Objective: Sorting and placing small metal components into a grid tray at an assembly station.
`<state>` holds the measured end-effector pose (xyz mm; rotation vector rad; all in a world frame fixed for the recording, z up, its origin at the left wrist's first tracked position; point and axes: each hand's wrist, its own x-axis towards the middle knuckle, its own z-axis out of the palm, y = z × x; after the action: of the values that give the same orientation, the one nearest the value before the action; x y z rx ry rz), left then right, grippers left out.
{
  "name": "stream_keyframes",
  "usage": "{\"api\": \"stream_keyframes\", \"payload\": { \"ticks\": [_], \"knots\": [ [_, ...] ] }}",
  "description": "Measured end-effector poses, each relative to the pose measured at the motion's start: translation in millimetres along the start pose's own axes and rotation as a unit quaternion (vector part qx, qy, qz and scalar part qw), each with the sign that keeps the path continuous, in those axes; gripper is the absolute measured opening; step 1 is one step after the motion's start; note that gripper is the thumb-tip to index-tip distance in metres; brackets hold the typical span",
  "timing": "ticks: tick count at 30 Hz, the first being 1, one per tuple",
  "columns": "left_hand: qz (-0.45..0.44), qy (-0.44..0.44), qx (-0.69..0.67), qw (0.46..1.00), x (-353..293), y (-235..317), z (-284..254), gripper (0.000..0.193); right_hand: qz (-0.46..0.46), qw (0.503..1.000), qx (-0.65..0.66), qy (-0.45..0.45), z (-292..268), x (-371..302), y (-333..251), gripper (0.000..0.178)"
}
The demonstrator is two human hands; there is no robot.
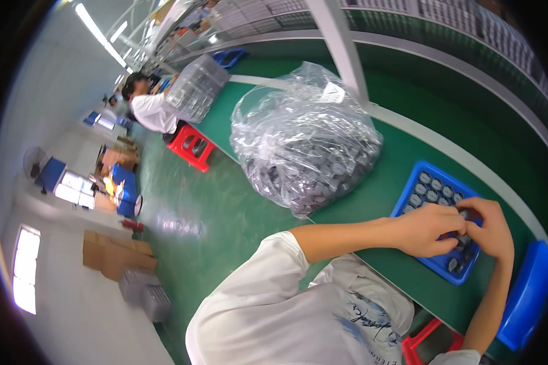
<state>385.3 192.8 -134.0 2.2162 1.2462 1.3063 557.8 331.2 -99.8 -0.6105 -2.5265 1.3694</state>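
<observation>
Blue plastic tray (pixel 438 265) at four o'clock holds round dark parts (pixel 432 196), likely light, rigid and slick, best pinched at their rims. The person's left hand (pixel 429 230) and right hand (pixel 492 226) meet over it, fingers curled; from here I cannot tell whether they grip one.

Co-worker (pixel 154 113) in white, red stool (pixel 182 149), brown cardboard boxes (pixel 119 257), bright window (pixel 26 269)
</observation>
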Motion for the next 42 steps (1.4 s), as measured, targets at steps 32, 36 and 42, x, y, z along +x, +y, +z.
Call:
{"api": "stream_keyframes", "payload": {
  "ticks": [32, 36, 42],
  "knots": [
    [-0.156, 0.124, 0.131, 0.971, 2, -76, -44, 0.019, -0.015, 0.971, -0.197, 0.133, 57, -33, 6, 0.019],
    [-0.210, 0.097, 0.098, 0.968, 15, -48, -48, 0.024, -0.069, 0.955, -0.265, 0.117, 60, -29, 20, 0.023],
    [-0.164, 0.141, 0.105, 0.971, 17, -43, -47, 0.014, -0.054, 0.944, -0.295, 0.140, 61, -33, 16, 0.029]
  ]
}}
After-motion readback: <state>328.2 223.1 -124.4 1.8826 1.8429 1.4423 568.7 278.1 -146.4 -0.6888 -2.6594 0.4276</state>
